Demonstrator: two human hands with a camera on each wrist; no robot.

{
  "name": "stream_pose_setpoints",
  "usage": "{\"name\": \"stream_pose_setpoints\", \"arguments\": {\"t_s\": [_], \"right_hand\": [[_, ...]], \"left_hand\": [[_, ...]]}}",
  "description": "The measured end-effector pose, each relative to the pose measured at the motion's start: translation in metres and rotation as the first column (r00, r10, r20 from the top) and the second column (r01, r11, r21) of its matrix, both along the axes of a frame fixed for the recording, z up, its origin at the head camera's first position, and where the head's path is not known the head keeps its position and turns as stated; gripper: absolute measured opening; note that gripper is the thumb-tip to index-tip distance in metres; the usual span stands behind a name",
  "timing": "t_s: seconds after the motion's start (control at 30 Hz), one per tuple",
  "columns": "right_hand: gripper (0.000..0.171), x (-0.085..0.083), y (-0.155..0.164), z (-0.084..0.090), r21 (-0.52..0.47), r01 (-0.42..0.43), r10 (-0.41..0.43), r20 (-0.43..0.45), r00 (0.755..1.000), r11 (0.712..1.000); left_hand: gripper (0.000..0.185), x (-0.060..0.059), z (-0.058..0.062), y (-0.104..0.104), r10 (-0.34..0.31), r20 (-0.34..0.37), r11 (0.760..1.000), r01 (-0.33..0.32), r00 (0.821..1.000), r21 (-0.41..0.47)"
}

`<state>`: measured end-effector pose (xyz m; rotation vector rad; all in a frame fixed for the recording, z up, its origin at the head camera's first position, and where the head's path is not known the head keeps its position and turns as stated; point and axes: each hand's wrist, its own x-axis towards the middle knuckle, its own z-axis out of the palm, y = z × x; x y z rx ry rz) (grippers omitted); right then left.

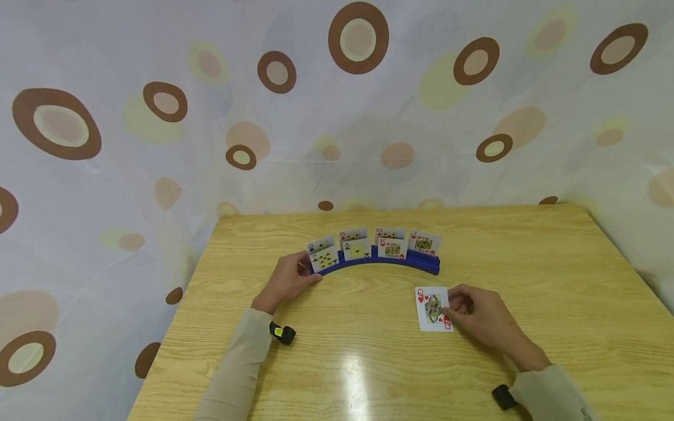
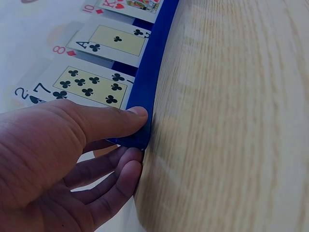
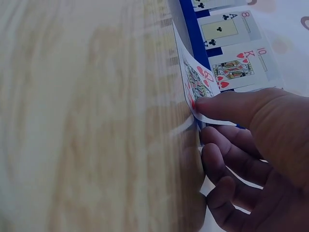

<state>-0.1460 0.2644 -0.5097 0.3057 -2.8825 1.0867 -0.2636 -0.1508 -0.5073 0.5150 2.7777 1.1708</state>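
table (image 1: 342,327) fronts spotted backdrop (image 1: 337,117); left fingers (image 2: 129,176) grip blue rack (image 1: 423,262), right fingers (image 3: 219,143) pinch queen (image 1: 433,307).

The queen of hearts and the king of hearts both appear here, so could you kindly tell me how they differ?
The queen of hearts is pinched in the right hand, while the king of hearts stands in the blue card holder. The queen is nearer the person; the king is farther away, in front of a 10. Both are red-suit picture cards, facing the person.
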Motion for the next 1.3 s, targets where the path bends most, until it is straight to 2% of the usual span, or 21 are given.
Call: {"name": "stream_pose_setpoints", "arguments": {"t_s": [0.13, 0.3, 0.5, 0.9, 1.03, 1.17, 1.3], "right_hand": [[0.027, -0.001, -0.001, -0.001, 0.012, 0.01, -0.01, -0.005, 1.0, 1.0], [0.035, 0.0, -0.002, 0.0, -0.02, 0.026, -0.026, 0.019, 0.999, 0.999], [0.02, 0.002, -0.003, 0.001, 0.009, 0.003, -0.003, 0.0, 1.0, 1.0], [0.019, 0.003, -0.003, -0.003, 0.02, -0.035, 0.036, -0.07, 0.997, 0.999], [0.015, 0.002, -0.005, -0.001, -0.013, -0.049, 0.048, -0.083, 0.995, 0.999], [0.01, -0.001, -0.01, 0.002, -0.048, -0.034, 0.028, -0.123, 0.992, 0.998], [0.009, -0.005, -0.018, 0.002, -0.037, -0.003, -0.004, -0.187, 0.982, 0.999]], "left_hand": [[0.03, 0.0, 0.001, 0.0, -0.002, 0.0, 1.0, 0.002, 1.0, 0.002], [0.032, 0.001, 0.002, 0.0, 0.01, 0.009, 1.0, -0.01, 1.0, -0.001], [0.033, 0.002, 0.003, -0.001, 0.012, 0.017, 1.0, -0.012, 1.0, -0.001], [0.033, -0.001, 0.0, -0.001, 0.005, 0.004, 1.0, -0.005, 1.0, 0.0], [0.032, 0.0, 0.0, -0.001, 0.003, 0.001, 1.0, -0.003, 1.0, 0.001], [0.032, 0.0, 0.0, -0.001, -0.004, -0.008, 1.0, 0.004, 1.0, 0.003], [0.033, 0.0, 0.0, 0.0, 0.001, -0.005, 1.0, -0.001, 1.0, 0.005]]}}
